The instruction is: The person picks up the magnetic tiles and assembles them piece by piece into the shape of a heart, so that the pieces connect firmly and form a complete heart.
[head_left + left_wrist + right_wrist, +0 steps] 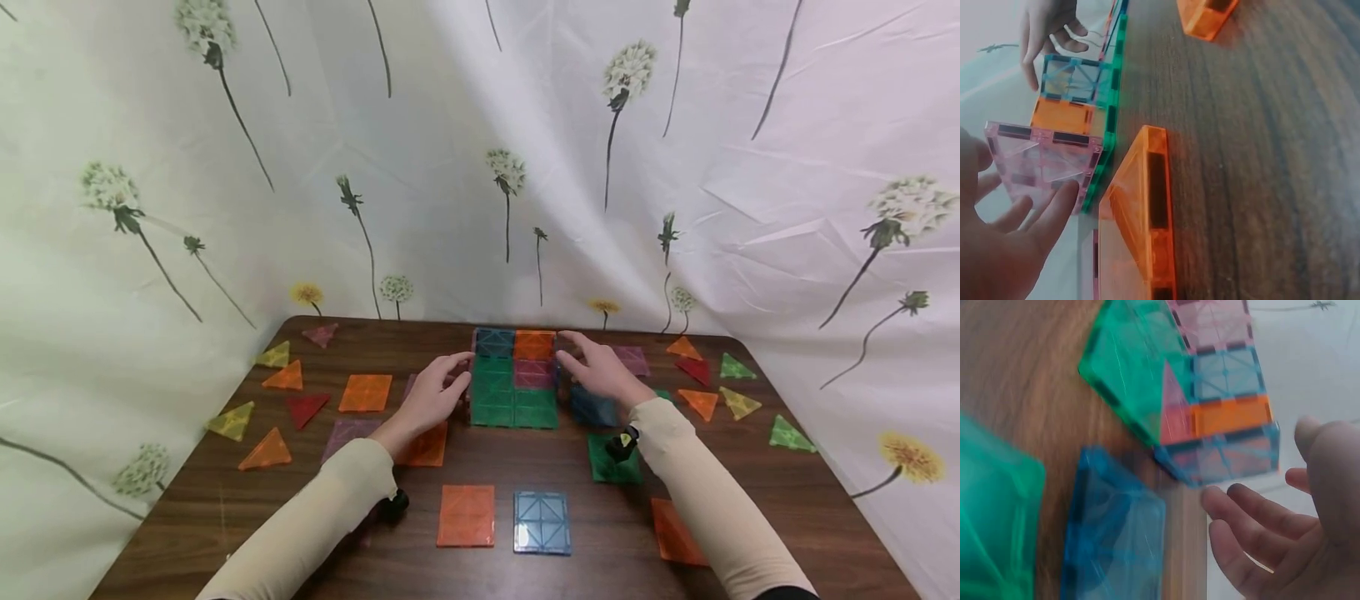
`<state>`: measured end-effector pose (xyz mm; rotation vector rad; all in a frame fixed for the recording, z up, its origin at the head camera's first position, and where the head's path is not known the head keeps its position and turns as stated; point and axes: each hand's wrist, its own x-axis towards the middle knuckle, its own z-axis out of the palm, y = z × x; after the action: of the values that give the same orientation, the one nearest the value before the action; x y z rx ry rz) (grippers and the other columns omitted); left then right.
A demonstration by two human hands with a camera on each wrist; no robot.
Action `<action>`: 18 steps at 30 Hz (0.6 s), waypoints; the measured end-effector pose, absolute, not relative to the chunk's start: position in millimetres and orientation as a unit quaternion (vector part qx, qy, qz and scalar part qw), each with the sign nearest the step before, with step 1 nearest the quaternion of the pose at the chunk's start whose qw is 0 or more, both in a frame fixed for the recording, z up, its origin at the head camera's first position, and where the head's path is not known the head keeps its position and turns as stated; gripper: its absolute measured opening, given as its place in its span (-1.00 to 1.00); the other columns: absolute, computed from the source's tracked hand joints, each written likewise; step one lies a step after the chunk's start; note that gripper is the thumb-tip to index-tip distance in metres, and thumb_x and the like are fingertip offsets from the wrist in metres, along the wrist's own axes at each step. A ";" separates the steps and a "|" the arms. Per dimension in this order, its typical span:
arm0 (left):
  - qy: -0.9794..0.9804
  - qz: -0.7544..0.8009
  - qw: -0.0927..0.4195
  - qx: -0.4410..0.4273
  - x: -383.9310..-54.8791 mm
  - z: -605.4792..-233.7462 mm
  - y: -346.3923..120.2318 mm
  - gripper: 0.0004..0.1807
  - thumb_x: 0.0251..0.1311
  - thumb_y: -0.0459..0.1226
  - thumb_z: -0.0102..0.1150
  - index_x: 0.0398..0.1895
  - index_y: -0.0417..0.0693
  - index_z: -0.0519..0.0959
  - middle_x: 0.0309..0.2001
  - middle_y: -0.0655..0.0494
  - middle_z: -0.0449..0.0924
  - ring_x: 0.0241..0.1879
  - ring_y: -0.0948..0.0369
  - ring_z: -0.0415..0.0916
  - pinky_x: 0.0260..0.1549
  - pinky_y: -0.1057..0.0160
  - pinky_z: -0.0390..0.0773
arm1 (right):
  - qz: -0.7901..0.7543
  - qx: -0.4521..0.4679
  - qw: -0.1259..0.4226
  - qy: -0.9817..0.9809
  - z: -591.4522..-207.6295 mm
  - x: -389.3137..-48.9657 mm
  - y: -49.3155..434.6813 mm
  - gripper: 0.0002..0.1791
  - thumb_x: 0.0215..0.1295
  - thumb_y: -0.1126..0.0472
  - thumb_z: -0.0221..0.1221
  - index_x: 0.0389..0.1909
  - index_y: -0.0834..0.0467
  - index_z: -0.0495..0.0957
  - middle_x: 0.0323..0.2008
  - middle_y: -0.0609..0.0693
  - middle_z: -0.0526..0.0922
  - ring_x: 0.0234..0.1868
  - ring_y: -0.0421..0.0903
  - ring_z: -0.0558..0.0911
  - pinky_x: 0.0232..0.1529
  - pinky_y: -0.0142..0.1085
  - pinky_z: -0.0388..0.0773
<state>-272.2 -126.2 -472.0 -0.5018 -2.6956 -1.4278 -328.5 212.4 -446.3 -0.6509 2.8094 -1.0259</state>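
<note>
At the table's far middle stands a small structure of translucent magnetic tiles. Its floor holds green tiles (pixel 492 408) and a pink tile (pixel 533 375). A blue tile (pixel 495 342) and an orange tile (pixel 535 343) stand upright along the back. My left hand (pixel 435 390) is at the left side, its loosely bent fingertips against an upright pink tile (pixel 1044 156). On the other side my right hand (pixel 603 372) has its fingers spread beside an upright blue tile (pixel 1222 456); whether they touch it, I cannot tell.
Loose square tiles lie nearer, including an orange-red tile (pixel 466 517), a blue tile (pixel 542 522) and a green tile (pixel 606 467). Several triangles, such as a yellow triangle (pixel 232 422) and a green triangle (pixel 791 435), lie along both table sides. A flower-print sheet (pixel 450 233) hangs behind.
</note>
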 end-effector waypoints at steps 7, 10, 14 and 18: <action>-0.854 -0.498 0.001 -0.150 -271.8 -472.8 -127.4 -0.52 0.64 -0.12 -0.01 0.54 0.19 0.42 0.41 -0.01 0.46 0.25 -0.03 0.56 0.01 0.01 0.71 | -0.294 -0.176 -0.023 0.939 -446.8 -339.1 243.0 -0.48 0.68 0.11 0.02 0.51 0.22 0.35 0.14 0.31 0.67 0.08 0.21 0.68 0.07 0.15 0.60; -0.845 -0.514 -0.004 -0.146 -271.6 -472.7 -126.9 -0.53 0.63 -0.12 0.02 0.53 0.18 0.43 0.40 -0.02 0.46 0.24 -0.03 0.56 0.00 0.02 0.71 | -0.268 -0.156 -0.027 0.950 -452.6 -345.0 259.2 -0.50 0.64 0.23 0.05 0.47 0.34 0.36 0.19 0.39 0.60 0.16 0.29 0.63 0.17 0.19 0.55; -0.827 -0.543 -0.022 -0.141 -271.1 -472.2 -125.9 -0.52 0.63 -0.13 0.03 0.54 0.15 0.42 0.43 -0.04 0.43 0.25 -0.06 0.55 -0.01 0.01 0.72 | -0.221 -0.130 -0.028 0.966 -464.4 -349.3 277.8 -0.48 0.59 0.25 0.10 0.42 0.44 0.37 0.25 0.50 0.49 0.28 0.42 0.50 0.31 0.28 0.40; -0.820 -0.554 -0.024 -0.138 -270.6 -472.3 -126.1 -0.50 0.62 -0.15 0.04 0.54 0.10 0.41 0.44 -0.06 0.41 0.27 -0.08 0.53 -0.01 0.03 0.72 | -0.189 -0.084 -0.019 0.978 -471.7 -349.7 285.4 -0.37 0.57 0.11 0.15 0.43 0.47 0.34 0.25 0.54 0.48 0.31 0.53 0.35 0.34 0.34 0.26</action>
<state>-270.6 -126.1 -472.3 -0.4404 -2.6176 -1.7683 -349.7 285.4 -471.7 -0.2678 3.1105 -0.6009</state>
